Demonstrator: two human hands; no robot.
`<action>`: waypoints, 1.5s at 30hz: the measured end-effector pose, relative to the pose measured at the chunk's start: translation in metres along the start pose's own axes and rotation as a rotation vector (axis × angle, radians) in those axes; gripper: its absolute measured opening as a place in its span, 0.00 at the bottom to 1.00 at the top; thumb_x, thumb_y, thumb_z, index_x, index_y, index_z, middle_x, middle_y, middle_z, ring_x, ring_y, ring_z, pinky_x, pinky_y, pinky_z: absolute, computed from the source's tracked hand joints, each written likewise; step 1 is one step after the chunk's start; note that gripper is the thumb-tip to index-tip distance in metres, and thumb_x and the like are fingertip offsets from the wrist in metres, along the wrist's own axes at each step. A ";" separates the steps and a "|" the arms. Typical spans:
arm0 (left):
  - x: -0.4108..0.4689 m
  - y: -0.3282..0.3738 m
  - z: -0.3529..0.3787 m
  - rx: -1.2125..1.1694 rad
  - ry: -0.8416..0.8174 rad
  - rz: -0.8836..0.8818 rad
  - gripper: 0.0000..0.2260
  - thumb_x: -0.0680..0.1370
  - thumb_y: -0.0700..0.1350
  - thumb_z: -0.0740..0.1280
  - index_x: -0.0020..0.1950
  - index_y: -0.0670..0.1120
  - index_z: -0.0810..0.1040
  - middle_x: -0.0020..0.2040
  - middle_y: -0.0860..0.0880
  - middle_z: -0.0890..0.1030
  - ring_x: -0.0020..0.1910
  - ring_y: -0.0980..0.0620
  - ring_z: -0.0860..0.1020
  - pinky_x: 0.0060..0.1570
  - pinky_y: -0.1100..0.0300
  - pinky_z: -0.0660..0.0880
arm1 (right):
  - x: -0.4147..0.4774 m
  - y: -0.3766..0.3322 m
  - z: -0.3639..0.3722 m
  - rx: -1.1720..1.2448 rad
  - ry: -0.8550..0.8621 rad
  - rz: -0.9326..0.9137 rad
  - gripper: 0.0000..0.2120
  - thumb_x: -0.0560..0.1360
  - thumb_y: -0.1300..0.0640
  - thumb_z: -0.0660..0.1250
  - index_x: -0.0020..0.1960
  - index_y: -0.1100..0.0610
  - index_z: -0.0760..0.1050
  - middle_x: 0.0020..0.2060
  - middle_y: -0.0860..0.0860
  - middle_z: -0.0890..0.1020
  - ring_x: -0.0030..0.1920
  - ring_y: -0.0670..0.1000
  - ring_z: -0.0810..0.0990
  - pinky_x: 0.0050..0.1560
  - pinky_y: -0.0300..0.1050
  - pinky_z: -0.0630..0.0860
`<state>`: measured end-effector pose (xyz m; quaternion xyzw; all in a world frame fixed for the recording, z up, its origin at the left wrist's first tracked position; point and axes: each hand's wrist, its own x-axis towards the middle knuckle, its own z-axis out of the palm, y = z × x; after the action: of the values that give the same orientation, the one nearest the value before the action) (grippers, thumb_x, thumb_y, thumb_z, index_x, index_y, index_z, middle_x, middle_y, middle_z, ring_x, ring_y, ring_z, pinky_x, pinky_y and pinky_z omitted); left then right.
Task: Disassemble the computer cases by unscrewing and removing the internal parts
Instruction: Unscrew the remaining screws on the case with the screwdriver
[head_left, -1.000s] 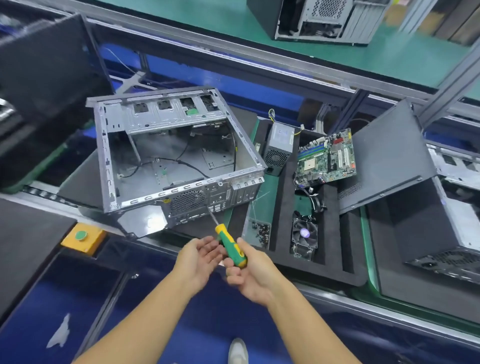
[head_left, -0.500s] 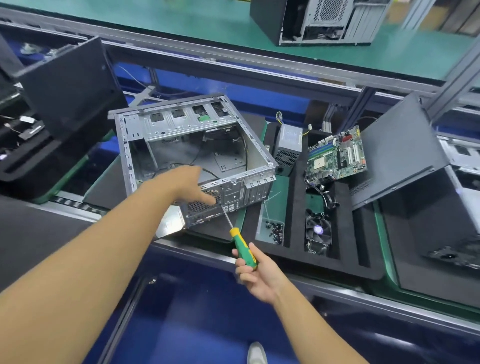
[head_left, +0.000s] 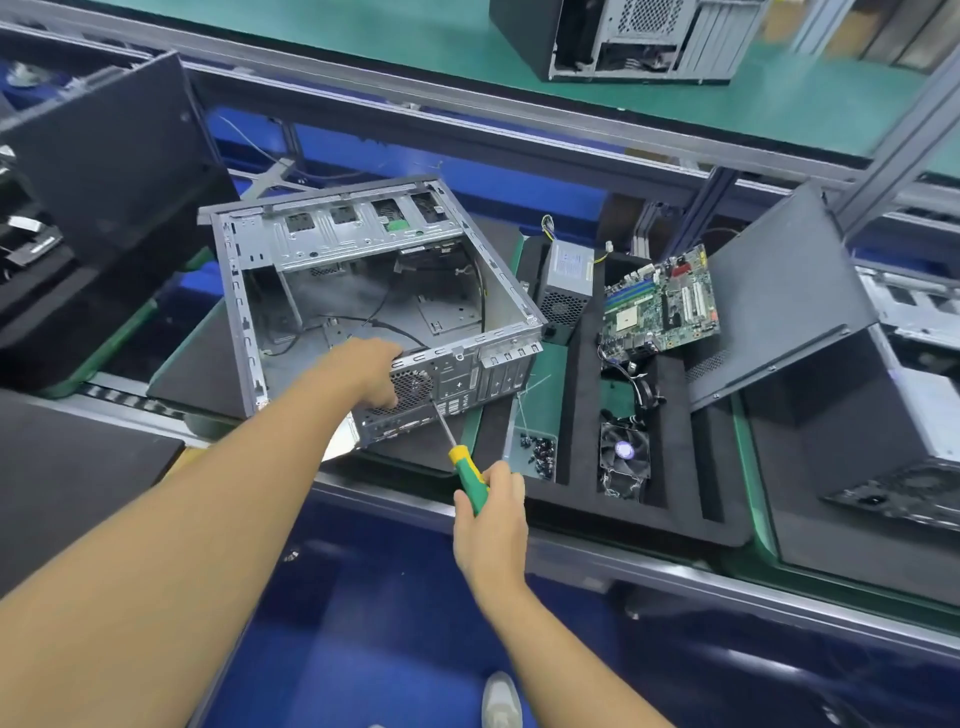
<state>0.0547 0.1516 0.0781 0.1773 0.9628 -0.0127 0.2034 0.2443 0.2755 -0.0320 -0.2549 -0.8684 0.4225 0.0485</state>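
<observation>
An open grey computer case (head_left: 291, 249) lies on its side on the conveyor, with loose black cables inside. My left hand (head_left: 371, 371) grips the case's near rear panel at the fan grille (head_left: 413, 387), fingers curled over the edge. My right hand (head_left: 491, 512) holds a screwdriver with a green and yellow handle (head_left: 467, 478). Its shaft points up and left, and the tip meets the rear panel just right of the grille.
A black foam tray (head_left: 579, 415) to the right holds a power supply (head_left: 566, 280), a motherboard (head_left: 660, 304), a cooler fan (head_left: 623, 457) and several screws (head_left: 537, 452). A black side panel (head_left: 779, 291) leans beside it. Another case (head_left: 644, 36) stands on the far green belt.
My left hand left the screwdriver, reached out to the case and now grips its rear panel. My right hand brought the screwdriver tip up to that panel.
</observation>
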 end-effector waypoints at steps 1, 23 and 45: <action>0.001 -0.001 -0.001 -0.013 -0.009 0.001 0.28 0.75 0.45 0.73 0.73 0.47 0.69 0.66 0.45 0.77 0.60 0.43 0.77 0.55 0.52 0.77 | 0.001 0.001 0.003 0.077 -0.048 0.050 0.13 0.79 0.58 0.68 0.48 0.52 0.62 0.46 0.49 0.70 0.39 0.51 0.72 0.38 0.46 0.74; 0.032 -0.022 0.009 -0.404 -0.173 0.050 0.41 0.73 0.43 0.74 0.81 0.49 0.56 0.79 0.46 0.63 0.74 0.42 0.66 0.68 0.51 0.68 | 0.014 -0.009 -0.010 -0.258 0.003 -0.018 0.14 0.79 0.49 0.67 0.45 0.52 0.62 0.39 0.47 0.72 0.40 0.53 0.72 0.36 0.48 0.65; 0.038 -0.025 0.013 -0.490 -0.205 0.042 0.43 0.71 0.40 0.73 0.81 0.48 0.55 0.78 0.45 0.65 0.66 0.45 0.69 0.60 0.54 0.68 | 0.015 0.002 -0.011 -0.433 -0.009 -0.112 0.12 0.82 0.45 0.61 0.46 0.51 0.63 0.39 0.46 0.72 0.38 0.52 0.69 0.35 0.48 0.64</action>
<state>0.0189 0.1399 0.0498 0.1403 0.9076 0.2073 0.3371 0.2354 0.2912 -0.0282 -0.2089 -0.9519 0.2239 0.0119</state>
